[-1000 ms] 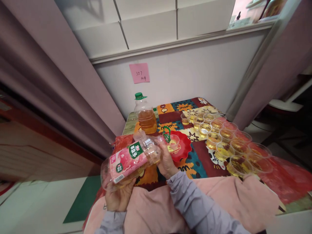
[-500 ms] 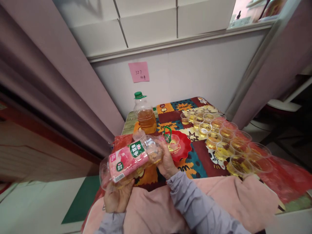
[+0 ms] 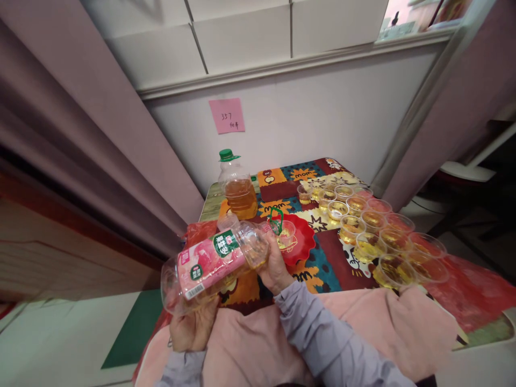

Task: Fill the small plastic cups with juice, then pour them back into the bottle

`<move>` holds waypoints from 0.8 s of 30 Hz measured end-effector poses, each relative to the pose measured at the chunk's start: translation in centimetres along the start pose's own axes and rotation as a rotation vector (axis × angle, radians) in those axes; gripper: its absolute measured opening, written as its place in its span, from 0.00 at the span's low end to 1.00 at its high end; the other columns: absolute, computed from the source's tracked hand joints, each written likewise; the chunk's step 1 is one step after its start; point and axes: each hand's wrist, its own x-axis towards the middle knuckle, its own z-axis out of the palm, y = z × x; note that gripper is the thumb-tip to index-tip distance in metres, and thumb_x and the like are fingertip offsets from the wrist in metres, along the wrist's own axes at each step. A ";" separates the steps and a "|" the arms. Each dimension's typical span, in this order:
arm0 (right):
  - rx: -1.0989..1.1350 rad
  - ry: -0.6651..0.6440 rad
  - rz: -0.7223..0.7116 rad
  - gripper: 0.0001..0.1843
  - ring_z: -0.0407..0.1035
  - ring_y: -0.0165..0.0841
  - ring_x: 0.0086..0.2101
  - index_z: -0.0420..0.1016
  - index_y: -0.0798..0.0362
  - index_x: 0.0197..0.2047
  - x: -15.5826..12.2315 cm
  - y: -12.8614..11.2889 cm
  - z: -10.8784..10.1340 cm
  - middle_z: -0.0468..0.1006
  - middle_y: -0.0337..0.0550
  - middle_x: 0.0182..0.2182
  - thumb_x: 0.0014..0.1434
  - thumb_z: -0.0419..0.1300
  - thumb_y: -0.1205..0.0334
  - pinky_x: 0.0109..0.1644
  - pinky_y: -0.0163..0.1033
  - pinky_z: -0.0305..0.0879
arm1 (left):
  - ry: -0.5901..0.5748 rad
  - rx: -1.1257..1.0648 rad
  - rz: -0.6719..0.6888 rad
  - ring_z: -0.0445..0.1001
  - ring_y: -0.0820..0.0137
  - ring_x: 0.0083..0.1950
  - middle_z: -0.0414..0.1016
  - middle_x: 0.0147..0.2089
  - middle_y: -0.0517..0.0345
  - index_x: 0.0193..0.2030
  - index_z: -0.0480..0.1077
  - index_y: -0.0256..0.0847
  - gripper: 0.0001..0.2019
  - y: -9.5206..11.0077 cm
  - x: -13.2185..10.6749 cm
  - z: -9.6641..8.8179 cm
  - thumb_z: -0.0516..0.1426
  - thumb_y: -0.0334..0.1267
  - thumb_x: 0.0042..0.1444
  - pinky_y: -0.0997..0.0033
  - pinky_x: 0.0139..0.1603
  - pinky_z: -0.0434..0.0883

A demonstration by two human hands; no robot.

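Observation:
A large clear plastic bottle with a pink label lies tilted across my two hands, its neck pointing right. My right hand grips it near the neck. Beneath its base end, my left hand supports it, fingers partly hidden behind the bottle. Beyond the neck, a clear plastic cup with some pale yellow liquid stands on a red scalloped plate. A green handle strap hangs at the bottle's neck, above the plate. Whether liquid is flowing cannot be made out.
Several clear cups of yellow liquid stand in rows on the table's right. A big green-capped bottle of amber liquid stands at the back left, near another clear cup. Red plastic film covers the right corner.
The bottle has shifted very slightly left in view, with both hands still holding it at the same tilt. The whole view has drifted a little; the cups stay in place.

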 end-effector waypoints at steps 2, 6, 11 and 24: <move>-0.005 -0.001 0.010 0.21 0.84 0.38 0.39 0.82 0.47 0.47 0.0 0.0 0.0 0.89 0.42 0.39 0.62 0.70 0.40 0.42 0.40 0.81 | 0.024 0.015 0.015 0.74 0.50 0.74 0.71 0.77 0.50 0.84 0.47 0.61 0.34 0.0 0.0 0.0 0.50 0.39 0.76 0.48 0.66 0.79; -0.012 -0.048 -0.006 0.25 0.84 0.39 0.41 0.83 0.49 0.50 0.0 -0.1 0.0 0.90 0.44 0.41 0.62 0.69 0.37 0.44 0.41 0.81 | 0.180 0.059 0.067 0.78 0.50 0.70 0.74 0.75 0.47 0.85 0.44 0.59 0.39 -0.1 -0.1 0.2 0.53 0.33 0.73 0.48 0.61 0.83; -0.012 -0.050 0.001 0.26 0.84 0.38 0.39 0.83 0.49 0.51 0.0 -0.1 0.0 0.90 0.44 0.42 0.61 0.70 0.37 0.44 0.40 0.81 | 0.157 0.080 0.064 0.79 0.49 0.69 0.75 0.74 0.47 0.85 0.44 0.61 0.38 -0.2 -0.1 0.3 0.54 0.36 0.73 0.48 0.60 0.83; -0.027 -0.087 -0.011 0.27 0.85 0.38 0.43 0.83 0.48 0.50 0.1 0.0 -0.1 0.90 0.44 0.43 0.61 0.69 0.34 0.47 0.41 0.82 | 0.172 0.080 -0.025 0.76 0.50 0.72 0.77 0.73 0.51 0.81 0.60 0.57 0.29 0.4 -0.2 0.2 0.52 0.44 0.74 0.51 0.66 0.80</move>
